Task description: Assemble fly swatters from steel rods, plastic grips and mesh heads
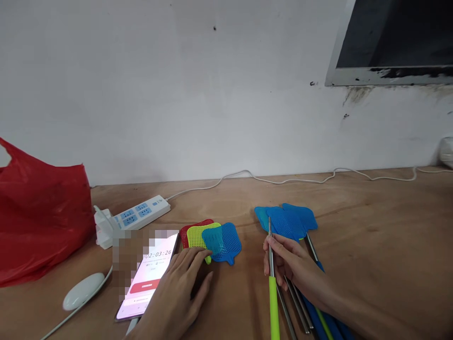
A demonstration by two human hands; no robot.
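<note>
Nearest my view, the right hand (295, 269) is closed round a steel rod (270, 238) just above its green sleeve (273, 302); spare rods (296, 304) lie under the wrist. The held rod's long axis runs almost straight away from me, its far tip on the fanned blue swatter heads (288, 219) ahead of the hand. The left hand (184, 288) lies flat and open, holding nothing, fingertips at the near edge of three overlapping loose pieces: blue head (223, 242), yellow head (195, 234), red head (184, 231). I place these left of the rod tip, near but apart, closer to the left hand. A lit phone (152, 276), power strip (138, 215) and red bag (38, 217) sit farther left on the wooden table (382, 226).
</note>
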